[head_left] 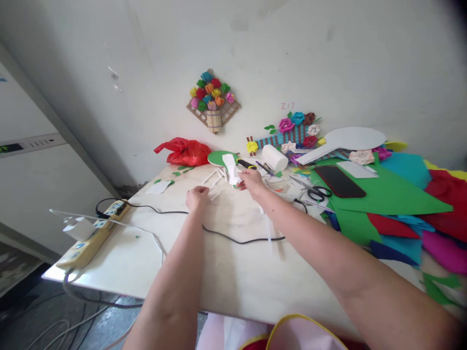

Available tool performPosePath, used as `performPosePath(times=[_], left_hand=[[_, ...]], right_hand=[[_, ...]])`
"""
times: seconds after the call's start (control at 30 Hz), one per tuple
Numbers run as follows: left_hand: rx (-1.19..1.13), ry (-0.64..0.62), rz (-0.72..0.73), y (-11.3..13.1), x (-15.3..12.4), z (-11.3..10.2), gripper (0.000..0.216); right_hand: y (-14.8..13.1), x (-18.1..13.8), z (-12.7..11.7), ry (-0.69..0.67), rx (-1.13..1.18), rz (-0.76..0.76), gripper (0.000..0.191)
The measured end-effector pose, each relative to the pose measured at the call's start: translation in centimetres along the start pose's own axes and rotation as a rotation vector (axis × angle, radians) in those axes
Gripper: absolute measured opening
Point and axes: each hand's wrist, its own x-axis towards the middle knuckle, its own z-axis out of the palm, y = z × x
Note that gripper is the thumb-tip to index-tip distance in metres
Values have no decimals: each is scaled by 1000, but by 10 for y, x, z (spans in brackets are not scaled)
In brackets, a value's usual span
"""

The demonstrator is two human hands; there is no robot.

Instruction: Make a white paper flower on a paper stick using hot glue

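Note:
My right hand (251,183) reaches over the middle of the table, its fingers pinched on a white strip of paper (230,169) that stands up from them. Lower and to the left, my left hand (197,197) hovers by the tabletop with its fingers curled together; whatever they may hold is hidden. Several thin white paper sticks (219,176) lie between and just beyond my hands. Behind the strip are a green round piece (216,158) and a yellow-and-black utility knife (246,165). A white roll (274,158) rests to the right of the knife.
A power strip (93,236) lies at the left edge; its black cable (233,239) crosses the table under my forearms. To the right are black-handled scissors (319,193), a phone (340,181) and coloured sheets (397,192). A red plastic bag (188,151) sits near the wall.

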Motion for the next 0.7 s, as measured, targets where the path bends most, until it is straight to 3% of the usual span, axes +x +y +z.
performPosePath(times=[0.1,0.27,0.43,0.7], left_hand=[[-1,-26,-9,-3,2,0,18],[-27,-30,-58,-9,8,-1,33],[-10,-12,-6,-1,12,-6,42],[245,-232,121,21,3,-15,25]], right_hand=[[-6,1,-5,38,15,0,11],[-12,-1,-15,50,46,-14,11],[-14,-3,-25,9,94,-55,12],[-13,-9,-37,4,136,-56,9]])
